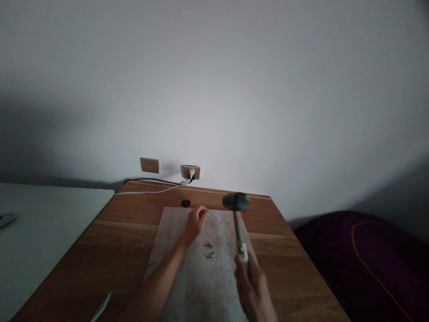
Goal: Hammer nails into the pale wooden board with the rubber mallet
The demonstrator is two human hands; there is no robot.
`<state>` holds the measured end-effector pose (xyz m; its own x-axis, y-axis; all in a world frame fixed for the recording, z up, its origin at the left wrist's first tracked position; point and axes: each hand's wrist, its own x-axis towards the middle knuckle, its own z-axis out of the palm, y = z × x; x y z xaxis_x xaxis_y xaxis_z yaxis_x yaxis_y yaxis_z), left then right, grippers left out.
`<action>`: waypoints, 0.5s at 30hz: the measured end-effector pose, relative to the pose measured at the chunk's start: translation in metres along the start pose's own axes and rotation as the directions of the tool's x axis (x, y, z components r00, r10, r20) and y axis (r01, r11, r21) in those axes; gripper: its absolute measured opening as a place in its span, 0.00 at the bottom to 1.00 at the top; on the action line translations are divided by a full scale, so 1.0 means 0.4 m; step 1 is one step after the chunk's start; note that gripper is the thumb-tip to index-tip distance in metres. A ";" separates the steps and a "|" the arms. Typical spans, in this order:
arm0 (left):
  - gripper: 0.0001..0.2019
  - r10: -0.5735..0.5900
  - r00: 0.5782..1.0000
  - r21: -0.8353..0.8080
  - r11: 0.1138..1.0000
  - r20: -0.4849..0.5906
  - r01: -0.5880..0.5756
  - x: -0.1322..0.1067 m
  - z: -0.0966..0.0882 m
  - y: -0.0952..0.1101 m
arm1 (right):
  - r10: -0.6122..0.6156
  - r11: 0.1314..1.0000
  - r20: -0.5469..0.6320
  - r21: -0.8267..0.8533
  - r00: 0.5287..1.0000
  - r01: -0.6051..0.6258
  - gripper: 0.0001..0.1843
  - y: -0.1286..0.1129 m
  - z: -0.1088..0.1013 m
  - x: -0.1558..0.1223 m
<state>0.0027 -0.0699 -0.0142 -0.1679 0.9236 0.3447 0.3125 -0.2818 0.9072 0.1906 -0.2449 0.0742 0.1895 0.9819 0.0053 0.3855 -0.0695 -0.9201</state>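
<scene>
My right hand [251,281] is wrapped round the lower handle of a mallet [238,226], which has a dark, rounded head and a pale wrapping on its shaft. The mallet is raised above the right side of a worn whitish board [187,286]. Toward the board's far edge, my left hand [197,220] has its fingers closed in a pinch; whatever is between them is too small to make out. Two little piles of thin metal pieces, apparently nails [210,256], lie on the board between my hands. Several small marks or pieces dot the board's far end.
The board rests on a wooden table [281,264] against a pale wall [234,112]. White and black cables run to a wall socket [191,172]. A white surface [56,228] adjoins at left; a dark purple cushioned object [362,250] stands at right.
</scene>
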 end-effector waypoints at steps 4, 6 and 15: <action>0.13 -0.006 1.000 0.003 1.000 -0.007 0.006 0.000 0.004 -0.004 | 0.060 0.995 0.106 -0.084 0.993 -0.051 0.39 0.106 0.073 0.041; 0.13 0.000 1.000 0.000 1.000 0.000 0.000 0.000 0.005 -0.005 | 0.107 0.989 0.115 -0.117 0.988 -0.094 0.41 0.133 0.082 0.049; 0.11 0.021 1.000 0.001 1.000 0.018 -0.021 -0.002 -0.003 0.003 | 0.097 0.964 -0.065 0.254 0.993 -0.077 0.28 -0.087 -0.046 -0.041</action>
<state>0.0021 -0.0714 -0.0131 -0.1442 0.9221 0.3591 0.3168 -0.3007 0.8996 0.1907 -0.2619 0.1134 0.2845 0.9569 -0.0581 0.1276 -0.0979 -0.9870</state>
